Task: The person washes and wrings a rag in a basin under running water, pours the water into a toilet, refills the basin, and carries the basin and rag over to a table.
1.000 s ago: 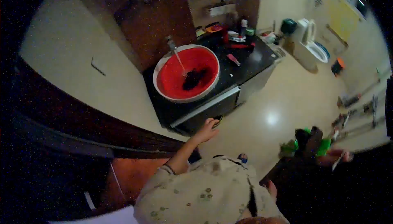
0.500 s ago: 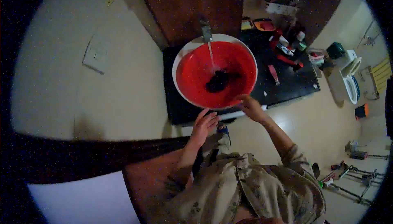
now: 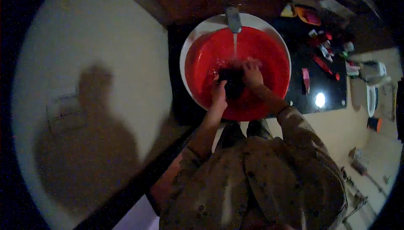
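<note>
Water runs from the tap (image 3: 234, 19) into a red basin (image 3: 269, 47) set in a white sink (image 3: 184, 64). A dark, cloth-like item (image 3: 232, 83) lies in the basin below the stream. My left hand (image 3: 219, 92) is at the item's left edge, thumb and fingers apart around it. On its right side, my right hand (image 3: 253, 75) touches the item with fingers spread, close to the falling water. The parts of the fingers against the dark item are hard to make out.
The black counter (image 3: 296, 99) carries a pink tube (image 3: 306, 80), a red item (image 3: 324, 64) and an orange dish (image 3: 308, 15) to the right of the sink. Farther right is a toilet (image 3: 372, 99). A wall (image 3: 139, 62) stands close on the left.
Both hands have moved forward from the basin's near rim to the dark item inside it. Earlier, my right hand was away at the right near a green and dark bundle. The view has moved closer to the sink.
</note>
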Demonstrator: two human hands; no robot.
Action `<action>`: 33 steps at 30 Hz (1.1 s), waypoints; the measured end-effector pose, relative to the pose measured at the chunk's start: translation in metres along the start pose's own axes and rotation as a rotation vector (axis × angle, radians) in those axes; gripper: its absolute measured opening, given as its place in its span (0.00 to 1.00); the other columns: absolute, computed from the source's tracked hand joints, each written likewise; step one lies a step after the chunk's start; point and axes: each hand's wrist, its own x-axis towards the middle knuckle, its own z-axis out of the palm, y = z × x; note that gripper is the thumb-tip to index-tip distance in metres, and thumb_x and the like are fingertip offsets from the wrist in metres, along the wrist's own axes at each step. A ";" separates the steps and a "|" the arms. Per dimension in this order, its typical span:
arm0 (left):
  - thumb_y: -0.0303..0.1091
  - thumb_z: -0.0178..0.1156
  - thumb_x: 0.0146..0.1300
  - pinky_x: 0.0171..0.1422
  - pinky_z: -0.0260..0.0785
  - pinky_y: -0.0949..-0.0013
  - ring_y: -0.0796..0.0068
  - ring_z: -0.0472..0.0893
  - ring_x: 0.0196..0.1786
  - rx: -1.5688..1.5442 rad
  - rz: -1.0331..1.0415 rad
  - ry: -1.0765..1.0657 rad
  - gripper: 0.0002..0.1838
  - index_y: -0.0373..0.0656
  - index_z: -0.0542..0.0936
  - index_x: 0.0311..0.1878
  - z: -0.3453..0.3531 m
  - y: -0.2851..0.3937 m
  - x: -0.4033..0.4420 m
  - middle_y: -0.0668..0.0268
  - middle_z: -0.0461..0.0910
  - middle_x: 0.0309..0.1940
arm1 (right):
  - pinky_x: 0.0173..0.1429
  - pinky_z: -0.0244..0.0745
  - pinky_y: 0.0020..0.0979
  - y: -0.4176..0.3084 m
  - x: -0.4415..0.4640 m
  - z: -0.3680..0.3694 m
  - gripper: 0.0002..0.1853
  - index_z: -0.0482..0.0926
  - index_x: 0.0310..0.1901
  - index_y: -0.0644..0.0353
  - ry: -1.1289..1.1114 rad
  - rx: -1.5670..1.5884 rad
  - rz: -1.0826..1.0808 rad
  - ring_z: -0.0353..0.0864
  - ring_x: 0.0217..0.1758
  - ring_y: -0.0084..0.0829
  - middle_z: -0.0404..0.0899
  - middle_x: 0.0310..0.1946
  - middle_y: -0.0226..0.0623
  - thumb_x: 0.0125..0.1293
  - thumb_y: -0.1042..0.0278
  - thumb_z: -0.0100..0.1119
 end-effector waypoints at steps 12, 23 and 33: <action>0.59 0.45 0.61 0.54 0.65 0.63 0.69 0.70 0.54 -0.583 0.010 -0.258 0.30 0.46 0.67 0.58 0.055 0.012 -0.020 0.65 0.70 0.52 | 0.36 0.74 0.38 -0.047 -0.053 -0.071 0.15 0.76 0.42 0.55 -0.021 0.649 -0.314 0.78 0.34 0.44 0.77 0.39 0.44 0.63 0.54 0.48; 0.43 0.54 0.62 0.56 0.61 0.61 0.71 0.67 0.54 -0.479 0.186 -0.034 0.31 0.49 0.54 0.66 0.042 0.015 -0.010 0.70 0.62 0.58 | 0.53 0.67 0.43 0.086 -0.004 -0.026 0.15 0.75 0.45 0.57 0.142 0.591 -0.058 0.71 0.50 0.49 0.72 0.45 0.48 0.61 0.57 0.52; 0.36 0.62 0.54 0.61 0.55 0.66 0.70 0.62 0.60 -0.111 0.206 -0.080 0.46 0.49 0.44 0.69 0.048 0.052 -0.054 0.66 0.58 0.60 | 0.59 0.65 0.40 0.044 -0.018 -0.076 0.27 0.66 0.57 0.62 -0.534 0.878 -0.271 0.69 0.56 0.47 0.71 0.51 0.52 0.59 0.58 0.57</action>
